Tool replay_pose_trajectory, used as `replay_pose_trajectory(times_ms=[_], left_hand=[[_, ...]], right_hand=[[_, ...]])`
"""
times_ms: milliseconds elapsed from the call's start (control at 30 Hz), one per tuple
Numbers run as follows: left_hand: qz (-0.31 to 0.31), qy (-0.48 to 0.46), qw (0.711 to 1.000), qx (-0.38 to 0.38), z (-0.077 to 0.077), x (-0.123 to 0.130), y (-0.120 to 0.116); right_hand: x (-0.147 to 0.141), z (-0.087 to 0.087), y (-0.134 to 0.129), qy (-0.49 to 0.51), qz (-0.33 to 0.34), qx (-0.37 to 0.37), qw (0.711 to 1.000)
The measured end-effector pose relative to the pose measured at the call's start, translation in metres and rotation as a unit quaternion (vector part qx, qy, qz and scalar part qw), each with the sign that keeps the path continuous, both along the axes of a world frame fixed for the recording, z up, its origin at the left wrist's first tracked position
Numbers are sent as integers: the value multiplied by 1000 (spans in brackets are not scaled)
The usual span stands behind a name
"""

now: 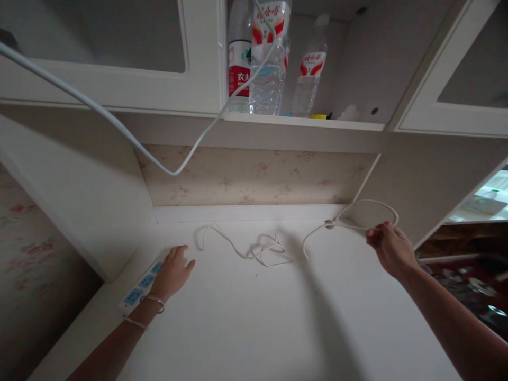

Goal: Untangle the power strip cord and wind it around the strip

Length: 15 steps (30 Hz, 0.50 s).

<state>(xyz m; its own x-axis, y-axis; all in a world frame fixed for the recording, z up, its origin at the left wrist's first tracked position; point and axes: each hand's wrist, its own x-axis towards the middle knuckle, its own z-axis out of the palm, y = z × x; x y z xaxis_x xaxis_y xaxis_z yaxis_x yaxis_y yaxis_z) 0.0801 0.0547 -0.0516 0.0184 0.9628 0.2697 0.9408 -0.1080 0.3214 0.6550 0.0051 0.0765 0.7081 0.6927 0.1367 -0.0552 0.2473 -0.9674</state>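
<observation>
A white power strip [135,297] with blue socket faces lies at the left of the white surface. My left hand [173,272] covers its far end, fingers on one side and thumb on the other; the contact is partly hidden. At the right, my right hand [391,246] pinches a loop of thin white cord [371,201], raised above the surface. The cord passes a small grey opening [329,224] near the back edge. More white cord [273,248] lies in loose tangled loops between my hands.
A thick white cable [119,126] hangs across the upper left in front of the cabinet. Plastic bottles [266,79] stand on the open shelf [309,123] overhead. Side panels [75,196] close in the left and right. Floral wallpaper [257,177] covers the back.
</observation>
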Motion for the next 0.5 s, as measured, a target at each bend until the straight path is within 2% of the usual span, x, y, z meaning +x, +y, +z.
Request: replay_pose_trajectory(times_ms=[33,100,233,367,500], left_hand=[[-7,36,999,25,-1,-11,-12],[13,83,996,29,-6,-34,-33],[65,109,991,-39,-22,-68,-61],[123,112,983,-78,-32,-79,-71],[186,102,969,-129,-30,-83,-72]], right_hand=[[-1,-7,7,5,2,-11,1000],[-2,-22,19,14,-2,-34,999],[-5,-50,43,30,-12,-80,996],[-6,-73,63,29,-25,-118,992],[1,-87,67,-6,-21,-158,987]])
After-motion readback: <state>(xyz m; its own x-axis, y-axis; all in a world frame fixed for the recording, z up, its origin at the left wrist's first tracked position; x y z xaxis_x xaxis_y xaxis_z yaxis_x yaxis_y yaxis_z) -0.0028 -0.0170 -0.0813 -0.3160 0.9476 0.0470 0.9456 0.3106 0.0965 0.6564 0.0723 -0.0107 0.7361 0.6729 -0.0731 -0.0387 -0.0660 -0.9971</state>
